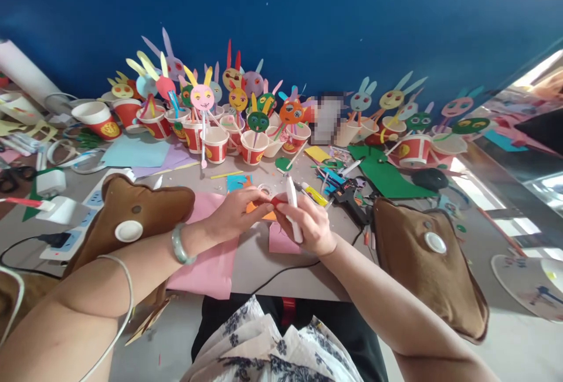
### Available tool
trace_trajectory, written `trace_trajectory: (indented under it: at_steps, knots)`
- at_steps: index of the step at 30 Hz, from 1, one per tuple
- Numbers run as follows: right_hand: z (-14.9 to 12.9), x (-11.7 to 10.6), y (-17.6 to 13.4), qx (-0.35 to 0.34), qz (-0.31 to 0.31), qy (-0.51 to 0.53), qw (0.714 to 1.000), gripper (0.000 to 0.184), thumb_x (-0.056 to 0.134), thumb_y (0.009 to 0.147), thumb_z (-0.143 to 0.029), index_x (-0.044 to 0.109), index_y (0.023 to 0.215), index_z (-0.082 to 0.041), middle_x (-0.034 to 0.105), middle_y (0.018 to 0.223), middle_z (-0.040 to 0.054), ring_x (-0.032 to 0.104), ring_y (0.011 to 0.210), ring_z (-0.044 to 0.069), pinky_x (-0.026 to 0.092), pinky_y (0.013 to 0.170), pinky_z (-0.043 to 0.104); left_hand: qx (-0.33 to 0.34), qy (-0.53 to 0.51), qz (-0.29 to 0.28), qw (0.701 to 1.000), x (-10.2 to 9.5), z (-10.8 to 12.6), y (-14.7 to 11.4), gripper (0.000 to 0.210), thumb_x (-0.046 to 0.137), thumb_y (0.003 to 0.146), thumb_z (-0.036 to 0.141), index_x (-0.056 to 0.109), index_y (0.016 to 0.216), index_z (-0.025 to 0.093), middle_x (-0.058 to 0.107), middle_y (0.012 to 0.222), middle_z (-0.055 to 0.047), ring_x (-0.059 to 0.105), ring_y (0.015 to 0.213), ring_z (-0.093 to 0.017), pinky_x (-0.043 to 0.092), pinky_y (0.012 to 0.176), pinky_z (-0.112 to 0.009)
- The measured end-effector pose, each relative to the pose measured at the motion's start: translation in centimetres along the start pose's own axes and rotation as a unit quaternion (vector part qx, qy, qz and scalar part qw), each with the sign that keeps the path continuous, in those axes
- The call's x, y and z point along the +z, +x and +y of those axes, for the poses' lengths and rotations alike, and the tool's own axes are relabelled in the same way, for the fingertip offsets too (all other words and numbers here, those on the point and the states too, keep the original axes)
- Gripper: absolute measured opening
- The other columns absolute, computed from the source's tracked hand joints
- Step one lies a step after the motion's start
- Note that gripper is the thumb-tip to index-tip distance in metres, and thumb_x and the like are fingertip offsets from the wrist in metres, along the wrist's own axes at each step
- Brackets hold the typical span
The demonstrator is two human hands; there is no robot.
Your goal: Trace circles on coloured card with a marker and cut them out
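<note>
Over the middle of the table, my two hands meet at the fingertips. My left hand (237, 212) is closed in a pinch at the edge of a small red piece (275, 200), probably paper. My right hand (311, 226) is closed around a white pen (293, 209), held nearly upright, and its fingertips touch the other side of the red piece. Orange paper (263, 212) shows just below the left fingers; whether they hold it too, I cannot tell. A pink paper square (281, 240) lies under the hands.
Paper cups with rabbit-faced figures, such as a red cup (254, 148), line the blue wall. A glue gun (352, 200) and green paper (387, 173) lie to the right. Brown cushion-like pouches (422, 276) flank my arms. A power strip (83, 217) sits left; a black cord (285, 269) crosses the front.
</note>
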State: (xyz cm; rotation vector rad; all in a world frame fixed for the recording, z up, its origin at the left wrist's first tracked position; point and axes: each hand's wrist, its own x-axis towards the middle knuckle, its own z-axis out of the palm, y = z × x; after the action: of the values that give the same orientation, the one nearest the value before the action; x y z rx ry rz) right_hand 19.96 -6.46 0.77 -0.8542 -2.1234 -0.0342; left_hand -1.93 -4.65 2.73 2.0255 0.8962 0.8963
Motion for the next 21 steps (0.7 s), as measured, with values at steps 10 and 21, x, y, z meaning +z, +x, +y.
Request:
trace_trajectory:
  at_steps: [10, 21]
  knots:
    - [-0.8, -0.7, 0.0, -0.094, -0.059, -0.085, 0.990, 0.032, 0.050, 0.099, -0.017, 0.069, 0.123, -0.028, 0.076, 0.104, 0.0097, 0.074, 0.091, 0.022, 0.060, 0.077, 0.034, -0.071, -0.147, -0.041, 0.986, 0.2, -0.5, 0.4, 0.045, 0.066, 0.092, 0.056, 0.078, 0.097, 0.013, 0.073, 0.085, -0.006, 0.064, 0.079, -0.016, 0.050, 0.072, -0.027]
    - [3.1, -0.6, 1.2, 0.157, -0.021, -0.080, 0.984, 0.018, 0.056, 0.096, -0.024, 0.067, 0.110, -0.022, 0.073, 0.095, 0.0093, 0.070, 0.084, 0.023, 0.053, 0.075, 0.033, 0.030, 0.046, -0.036, 0.998, 0.4, -1.2, -0.1, 0.022, 0.067, 0.090, 0.027, 0.068, 0.108, 0.015, 0.071, 0.110, -0.010, 0.066, 0.102, -0.019, 0.055, 0.095, -0.035]
